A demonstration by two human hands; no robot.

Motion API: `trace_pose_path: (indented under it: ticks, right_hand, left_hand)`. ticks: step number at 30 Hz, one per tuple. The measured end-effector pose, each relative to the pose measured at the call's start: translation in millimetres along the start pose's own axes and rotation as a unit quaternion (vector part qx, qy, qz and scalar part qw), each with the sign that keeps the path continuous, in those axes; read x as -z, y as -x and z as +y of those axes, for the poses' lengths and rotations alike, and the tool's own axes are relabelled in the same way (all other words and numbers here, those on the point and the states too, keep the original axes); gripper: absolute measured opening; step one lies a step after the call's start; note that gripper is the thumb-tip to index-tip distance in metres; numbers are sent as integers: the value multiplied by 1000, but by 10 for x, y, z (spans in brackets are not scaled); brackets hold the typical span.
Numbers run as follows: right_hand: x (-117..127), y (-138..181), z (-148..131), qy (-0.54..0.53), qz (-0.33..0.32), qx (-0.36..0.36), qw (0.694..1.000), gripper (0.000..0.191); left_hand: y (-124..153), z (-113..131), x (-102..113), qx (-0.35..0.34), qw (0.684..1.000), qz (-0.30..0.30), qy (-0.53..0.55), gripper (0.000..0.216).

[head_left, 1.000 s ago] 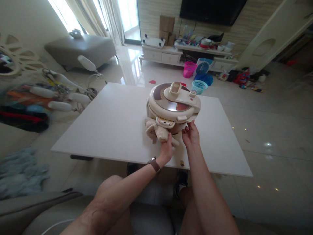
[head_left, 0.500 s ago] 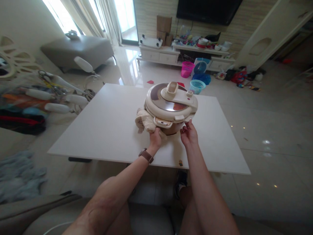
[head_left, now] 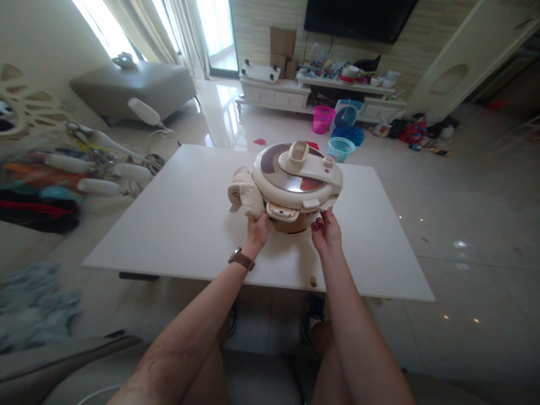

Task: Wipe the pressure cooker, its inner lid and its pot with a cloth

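Note:
A cream electric pressure cooker (head_left: 276,188) with a shiny lid stands on a white table (head_left: 169,225), its lid closed. My left hand (head_left: 256,229), with a brown-strapped watch on the wrist, is closed around a beige cloth (head_left: 251,198). That cloth bunches against the cooker's left side. At the cooker's front right, my right hand (head_left: 328,232) has its fingers curled at the lower edge below the lid rim. Part of its fingertips is hidden there. A small brown mark or scrap (head_left: 313,281) shows near the table's front edge.
Beyond the table stand a light blue basket (head_left: 341,147), a pink basket (head_left: 323,120) and a white TV cabinet (head_left: 264,97) with clutter on top. A white lamp with several arms (head_left: 113,145) is at the left. Near me is a sofa (head_left: 257,377).
My left hand and the cloth have shifted left, from the cooker's lower front to its left side. The cooker has moved very slightly right. My right hand stays at the same edge.

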State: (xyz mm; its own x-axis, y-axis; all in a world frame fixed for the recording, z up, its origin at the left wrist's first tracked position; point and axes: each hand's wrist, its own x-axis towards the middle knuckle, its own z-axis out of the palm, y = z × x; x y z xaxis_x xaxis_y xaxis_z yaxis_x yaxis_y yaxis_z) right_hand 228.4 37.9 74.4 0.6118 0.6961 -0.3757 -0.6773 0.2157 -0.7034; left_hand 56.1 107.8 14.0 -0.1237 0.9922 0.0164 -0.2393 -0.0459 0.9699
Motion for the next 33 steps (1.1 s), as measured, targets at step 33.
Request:
trace_pose_path:
  ticks: [33]
  right_hand:
    - [-23,31,9,-14,-1,4,1000,41]
  left_hand:
    - [49,75,-16,-3,1000,-6,5,51]
